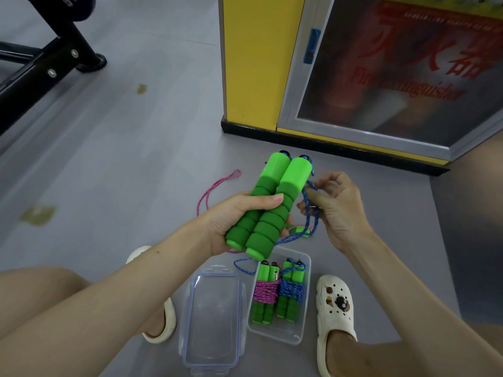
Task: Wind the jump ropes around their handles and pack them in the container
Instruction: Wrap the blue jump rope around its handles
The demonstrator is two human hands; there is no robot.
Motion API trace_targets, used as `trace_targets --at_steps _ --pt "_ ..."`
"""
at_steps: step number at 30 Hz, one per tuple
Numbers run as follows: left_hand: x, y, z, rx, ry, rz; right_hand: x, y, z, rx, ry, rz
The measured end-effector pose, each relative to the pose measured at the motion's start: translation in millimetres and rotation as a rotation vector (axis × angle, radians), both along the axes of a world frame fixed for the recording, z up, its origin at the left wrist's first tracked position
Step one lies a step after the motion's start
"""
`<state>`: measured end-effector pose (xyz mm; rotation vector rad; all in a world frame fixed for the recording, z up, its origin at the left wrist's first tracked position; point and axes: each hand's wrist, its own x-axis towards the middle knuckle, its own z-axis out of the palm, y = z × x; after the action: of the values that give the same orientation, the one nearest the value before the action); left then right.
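My left hand (239, 216) grips two green jump-rope handles (272, 202) held side by side above the floor. Their blue rope (309, 210) hangs off the top ends, and my right hand (334, 205) pinches it just right of the handles. Below, a clear plastic container (302, 336) holds two wound ropes: one wrapped in pink cord (265, 291), one in blue cord (291, 289). A loose pink rope (215, 189) lies on the floor behind my left hand, with part of another green handle (299, 230) showing under the held pair.
The container's clear lid (212, 317) lies flat on the grey floor beside it. My feet in white clogs (336, 308) flank the container. A yellow pillar and fire-extinguisher cabinet (381, 77) stand ahead; black gym equipment legs (54, 61) are at the far left.
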<state>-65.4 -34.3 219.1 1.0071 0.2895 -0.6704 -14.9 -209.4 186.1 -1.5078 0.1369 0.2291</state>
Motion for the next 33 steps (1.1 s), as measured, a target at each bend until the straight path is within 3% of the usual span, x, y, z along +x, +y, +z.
trace_targets --at_steps 4,10,16,27,33 --pt "0.5 -1.5 -1.3 0.003 0.007 0.018 -3.6 2.2 1.6 -0.216 -0.116 0.075" --pt "3.6 -3.9 -3.7 0.000 0.025 0.080 -8.0 6.7 -2.3 -0.258 0.028 0.202" --pt "8.8 -5.7 -9.1 0.042 0.040 0.197 -6.2 10.5 -2.3 -0.163 0.138 0.268" --pt "11.2 -5.1 -10.5 0.103 -0.013 0.236 -5.0 9.9 -2.3 0.073 0.233 -0.019" --pt "10.6 -2.8 -10.3 0.101 -0.038 0.232 -9.0 10.2 -4.7 -0.197 0.210 0.167"
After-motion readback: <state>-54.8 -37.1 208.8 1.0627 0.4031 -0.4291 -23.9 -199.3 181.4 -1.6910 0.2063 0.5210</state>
